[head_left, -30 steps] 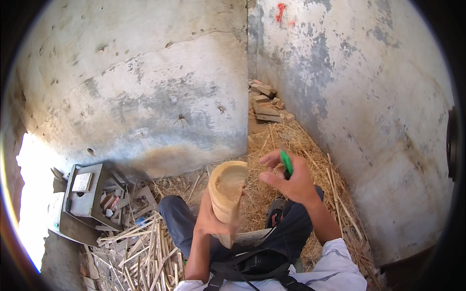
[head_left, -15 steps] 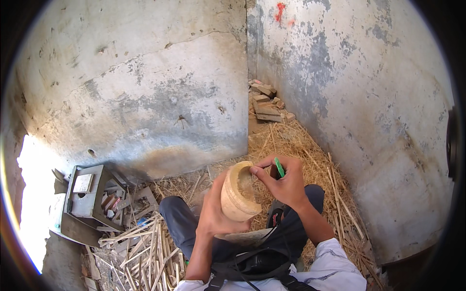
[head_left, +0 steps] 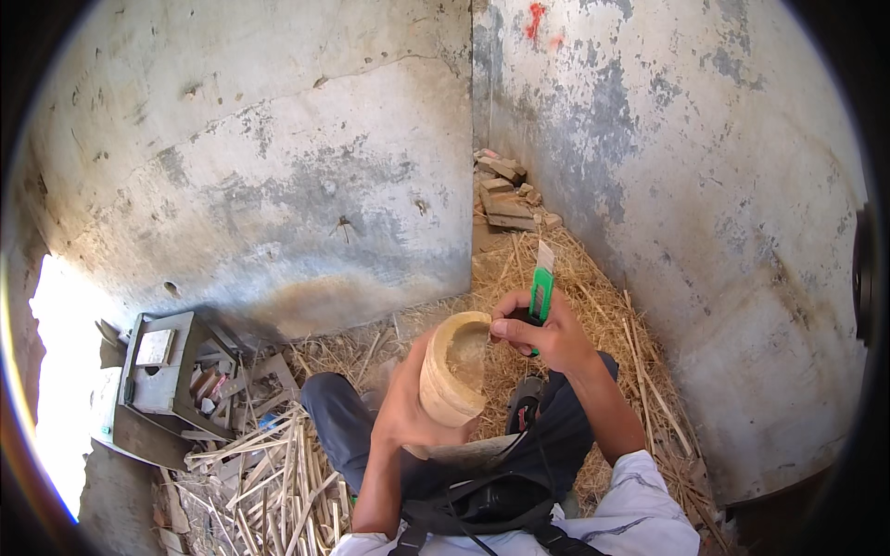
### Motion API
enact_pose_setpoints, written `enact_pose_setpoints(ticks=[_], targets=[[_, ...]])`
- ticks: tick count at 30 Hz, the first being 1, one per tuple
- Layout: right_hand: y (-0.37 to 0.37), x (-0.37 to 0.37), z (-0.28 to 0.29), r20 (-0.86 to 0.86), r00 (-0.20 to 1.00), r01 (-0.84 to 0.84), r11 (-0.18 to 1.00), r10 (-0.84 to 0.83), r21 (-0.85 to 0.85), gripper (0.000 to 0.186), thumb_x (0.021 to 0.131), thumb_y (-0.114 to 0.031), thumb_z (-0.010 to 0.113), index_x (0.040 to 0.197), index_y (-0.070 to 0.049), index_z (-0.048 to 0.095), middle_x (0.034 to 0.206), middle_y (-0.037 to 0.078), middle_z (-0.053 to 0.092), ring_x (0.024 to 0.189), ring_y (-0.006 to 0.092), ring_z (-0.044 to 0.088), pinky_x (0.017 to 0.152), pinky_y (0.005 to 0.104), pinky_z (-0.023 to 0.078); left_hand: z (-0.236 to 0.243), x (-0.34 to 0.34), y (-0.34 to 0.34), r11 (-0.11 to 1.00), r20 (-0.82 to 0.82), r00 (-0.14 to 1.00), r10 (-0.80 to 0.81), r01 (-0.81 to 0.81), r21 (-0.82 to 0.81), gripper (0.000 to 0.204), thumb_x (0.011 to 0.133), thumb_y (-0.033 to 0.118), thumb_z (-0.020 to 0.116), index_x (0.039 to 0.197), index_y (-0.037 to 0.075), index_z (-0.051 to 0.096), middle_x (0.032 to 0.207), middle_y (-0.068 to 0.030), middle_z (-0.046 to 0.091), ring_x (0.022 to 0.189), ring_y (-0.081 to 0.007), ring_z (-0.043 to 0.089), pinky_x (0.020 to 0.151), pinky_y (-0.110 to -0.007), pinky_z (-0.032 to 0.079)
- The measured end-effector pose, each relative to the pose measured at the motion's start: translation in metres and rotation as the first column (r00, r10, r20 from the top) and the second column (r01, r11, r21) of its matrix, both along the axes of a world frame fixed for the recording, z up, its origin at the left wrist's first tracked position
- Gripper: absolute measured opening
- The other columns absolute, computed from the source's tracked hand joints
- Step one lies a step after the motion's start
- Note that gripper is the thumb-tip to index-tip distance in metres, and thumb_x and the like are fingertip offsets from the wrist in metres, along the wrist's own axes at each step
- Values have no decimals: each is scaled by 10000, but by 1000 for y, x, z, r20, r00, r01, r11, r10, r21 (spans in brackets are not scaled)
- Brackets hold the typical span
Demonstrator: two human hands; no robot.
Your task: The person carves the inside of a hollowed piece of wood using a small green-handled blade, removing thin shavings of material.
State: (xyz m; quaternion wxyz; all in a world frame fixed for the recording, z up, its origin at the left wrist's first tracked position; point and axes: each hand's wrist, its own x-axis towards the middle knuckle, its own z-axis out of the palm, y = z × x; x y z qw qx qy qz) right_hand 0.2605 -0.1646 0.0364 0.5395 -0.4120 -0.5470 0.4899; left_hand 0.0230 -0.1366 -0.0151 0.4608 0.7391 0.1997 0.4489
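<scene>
A pale yellow, cup-like hollow piece [head_left: 451,375], perhaps bamboo or wood, sits tilted over my lap with its mouth turned toward the right. My left hand [head_left: 405,398] is closed around its left side and underneath; some of those fingers are hidden behind it. Just right of the rim, my right hand [head_left: 547,335] grips a green utility knife [head_left: 541,295] whose blade points up and away from the cup. The thumb and forefinger of that hand pinch together close to the rim; whether they hold some small bit there I cannot make out.
Straw [head_left: 593,278] covers the floor ahead and to the right. Split sticks [head_left: 287,482] lie heaped at the left, near a grey wooden cabinet [head_left: 167,371] holding rubble. Broken bricks [head_left: 505,199] are piled in the corner between two peeling walls [head_left: 306,176].
My right hand has turned and drawn slightly right from the rim, so the knife's blade now shows upright. The cup has tilted a little in my left hand.
</scene>
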Motion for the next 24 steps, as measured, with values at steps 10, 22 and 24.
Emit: enact_pose_setpoints(ticks=[10,22,24], targets=[[18,5,-25,-418,906,-76,997,65,-9,190,927,-227,653,848,-68,586,758,55,622,508,56,425,467,208,332,-16,0,5,992,120,987,-111,118,-54,1077,590,108,906,1542,4,413,1399,-140,600,1309,-223,583,1116,-384,451],[21,39,-38,-194,951,255,966,-243,40,156,975,-161,719,942,-8,720,778,84,710,501,61,476,456,221,326,12,12,-1,988,50,993,111,-116,101,1026,603,125,903,1516,-4,453,1342,-182,668,1253,-253,665,1065,-390,511],[22,42,-38,-159,957,255,966,-244,51,130,958,-130,751,975,-2,740,788,73,719,506,53,481,462,219,330,13,12,0,985,47,992,113,-118,124,1031,598,129,900,1515,-6,451,1342,-182,668,1255,-255,664,1066,-390,510]])
